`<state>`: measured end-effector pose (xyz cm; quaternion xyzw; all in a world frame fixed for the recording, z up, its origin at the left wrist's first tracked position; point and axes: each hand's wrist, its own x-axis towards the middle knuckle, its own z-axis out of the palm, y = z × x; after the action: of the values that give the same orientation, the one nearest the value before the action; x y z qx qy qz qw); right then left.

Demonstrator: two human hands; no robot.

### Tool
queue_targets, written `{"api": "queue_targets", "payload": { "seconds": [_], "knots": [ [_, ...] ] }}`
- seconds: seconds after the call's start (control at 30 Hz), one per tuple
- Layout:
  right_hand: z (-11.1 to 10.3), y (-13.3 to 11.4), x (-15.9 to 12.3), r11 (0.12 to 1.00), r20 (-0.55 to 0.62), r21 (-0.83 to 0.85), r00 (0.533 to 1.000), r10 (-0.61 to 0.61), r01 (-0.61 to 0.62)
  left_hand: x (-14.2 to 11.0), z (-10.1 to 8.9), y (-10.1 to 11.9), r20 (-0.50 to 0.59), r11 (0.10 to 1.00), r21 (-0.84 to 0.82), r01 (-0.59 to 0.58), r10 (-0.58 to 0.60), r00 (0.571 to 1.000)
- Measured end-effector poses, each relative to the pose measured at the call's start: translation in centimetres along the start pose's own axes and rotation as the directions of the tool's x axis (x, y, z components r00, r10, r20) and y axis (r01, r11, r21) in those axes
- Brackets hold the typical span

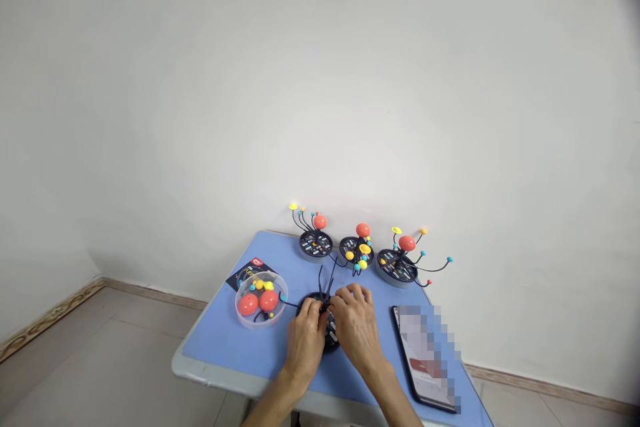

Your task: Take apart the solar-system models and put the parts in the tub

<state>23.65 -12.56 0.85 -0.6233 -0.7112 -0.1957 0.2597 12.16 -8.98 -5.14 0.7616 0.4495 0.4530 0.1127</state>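
Under hands (pixel 305 339) (pixel 354 328), black solar-system model base (pixel 331 335) mostly hidden.

The left hand (pixel 305 341) and right hand (pixel 356 327) close over a black disc base (pixel 331 337) with thin wire arms (pixel 321 277), on a blue worktop (pixel 235 340). 3 planet models (pixel 316 244) stand beyond it; a clear plastic tub (pixel 261 317) of red and yellow balls (pixel 248 304) sits to the left, a smartphone (pixel 425 360) to the right.

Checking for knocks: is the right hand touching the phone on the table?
Apart: the head view shows blue tabletop plainly between the right hand and the phone.
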Motion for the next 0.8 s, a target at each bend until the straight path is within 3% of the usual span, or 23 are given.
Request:
{"api": "queue_targets", "payload": {
  "seconds": [0.3, 0.67, 0.8],
  "knots": [
    [-0.2, 0.3, 0.3, 0.998, 0.035, -0.038, 0.998, -0.047, 0.048, 0.0, -0.2, 0.5, -0.110, 0.994, -0.108, -0.026, 0.014, 0.994],
    [-1.3, 0.7, 1.3, 0.998, 0.071, -0.008, 0.996, -0.060, 0.061, 0.5, -0.5, 0.6, -0.036, 0.968, -0.245, 0.056, -0.067, 0.997],
    [-1.2, 0.1, 1.8, 0.994, 0.152, 0.002, 0.983, -0.107, 0.108, 0.6, -0.7, 0.8, -0.002, 0.961, -0.265, 0.081, -0.085, 0.996]
  ]
}}
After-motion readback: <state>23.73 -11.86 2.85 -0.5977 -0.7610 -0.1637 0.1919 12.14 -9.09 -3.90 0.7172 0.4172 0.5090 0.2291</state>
